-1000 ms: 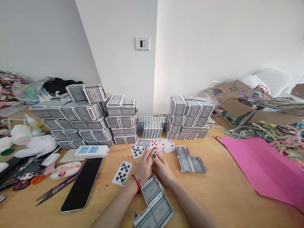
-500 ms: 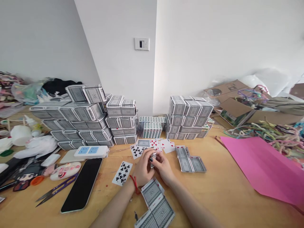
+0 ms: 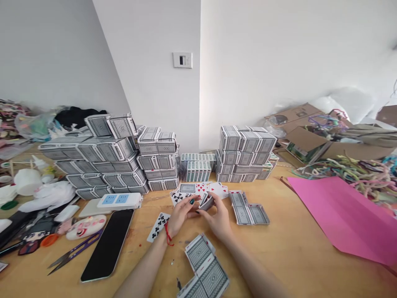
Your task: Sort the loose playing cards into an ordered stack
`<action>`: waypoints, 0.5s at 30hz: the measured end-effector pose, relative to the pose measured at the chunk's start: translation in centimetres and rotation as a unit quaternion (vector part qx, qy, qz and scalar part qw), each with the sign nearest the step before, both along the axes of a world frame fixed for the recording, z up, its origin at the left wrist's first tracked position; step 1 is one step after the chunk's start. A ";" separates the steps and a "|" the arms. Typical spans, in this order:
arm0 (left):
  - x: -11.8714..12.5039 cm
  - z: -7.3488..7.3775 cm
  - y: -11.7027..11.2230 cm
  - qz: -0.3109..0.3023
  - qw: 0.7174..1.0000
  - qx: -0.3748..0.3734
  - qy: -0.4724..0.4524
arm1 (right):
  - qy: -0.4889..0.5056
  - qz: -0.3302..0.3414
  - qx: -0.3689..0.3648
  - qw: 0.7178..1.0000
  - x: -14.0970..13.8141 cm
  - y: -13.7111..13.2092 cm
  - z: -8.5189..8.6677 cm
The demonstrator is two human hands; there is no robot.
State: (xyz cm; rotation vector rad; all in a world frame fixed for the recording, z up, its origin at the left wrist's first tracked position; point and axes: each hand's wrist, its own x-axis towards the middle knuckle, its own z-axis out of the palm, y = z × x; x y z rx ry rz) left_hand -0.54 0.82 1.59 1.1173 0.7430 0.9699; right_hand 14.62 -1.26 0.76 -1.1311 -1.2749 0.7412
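My right hand point(image 3: 219, 218) pinches a folded playing card point(image 3: 207, 202) between thumb and fingers above the middle of the table. Just left of it, my left hand point(image 3: 180, 215) has its fingers stretched toward the card, thumb and fingers apart. Under its wrist lies a ten of clubs point(image 3: 157, 227). Behind the hands, loose playing cards point(image 3: 201, 188) lie partly overlapping. An L-shaped piece made of cards point(image 3: 248, 209) rests to the right. A larger joined card piece point(image 3: 204, 265) lies between my forearms, cut off by the lower edge.
Stacked card blocks stand at the back left point(image 3: 105, 153) and back right point(image 3: 246, 151), with card packs point(image 3: 198, 170) between them. A phone point(image 3: 108, 244), scissors point(image 3: 76, 250) and power strip point(image 3: 119, 200) lie left. Pink paper point(image 3: 344, 219) and a cardboard box point(image 3: 328, 145) are right.
My hands, earlier pressed together around the small card piece, have moved apart. The left hand shifted left and loosened; the right hand now tilts the folded card.
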 end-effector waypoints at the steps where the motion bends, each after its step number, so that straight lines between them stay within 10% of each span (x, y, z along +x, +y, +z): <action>1: -0.1 0.1 0.0 -0.023 0.999 -0.021 -0.017 | -0.013 0.005 0.008 1.000 -0.1 -0.1 0.0; 15: -0.8 1.3 0.2 -0.153 0.988 -0.011 0.015 | -0.156 0.037 0.034 0.986 0.0 -0.1 -0.5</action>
